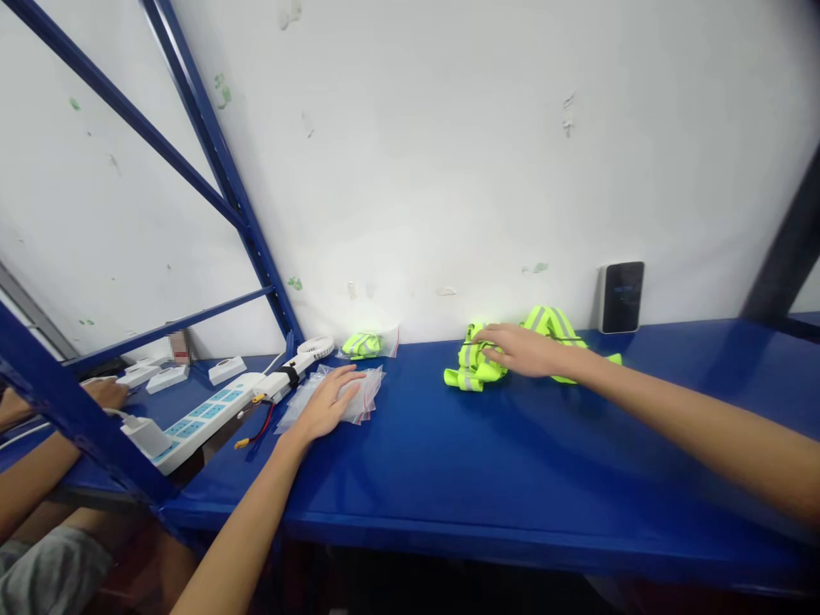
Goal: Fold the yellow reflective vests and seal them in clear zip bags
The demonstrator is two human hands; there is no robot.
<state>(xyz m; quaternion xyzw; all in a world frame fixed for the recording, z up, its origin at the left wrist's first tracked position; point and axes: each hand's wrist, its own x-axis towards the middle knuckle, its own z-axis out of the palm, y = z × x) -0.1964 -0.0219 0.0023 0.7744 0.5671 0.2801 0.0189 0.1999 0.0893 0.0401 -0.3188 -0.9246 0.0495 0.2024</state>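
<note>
My left hand (328,401) lies flat with fingers spread on a small stack of clear zip bags (359,393) with red seal strips. My right hand (522,348) reaches across the blue table (487,461) and rests on a pile of neon yellow reflective bands (471,369), fingers curled onto one band. More yellow bands (552,323) lie just behind that hand. One filled clear bag with a yellow band inside (366,344) sits against the wall, behind the bag stack.
A white power strip (198,418) with a plugged adapter and a small white fan (315,347) lie at the left. A dark device with a white frame (621,296) leans on the wall. Blue rack posts (211,145) stand left; another person's arm (38,487) is beyond them.
</note>
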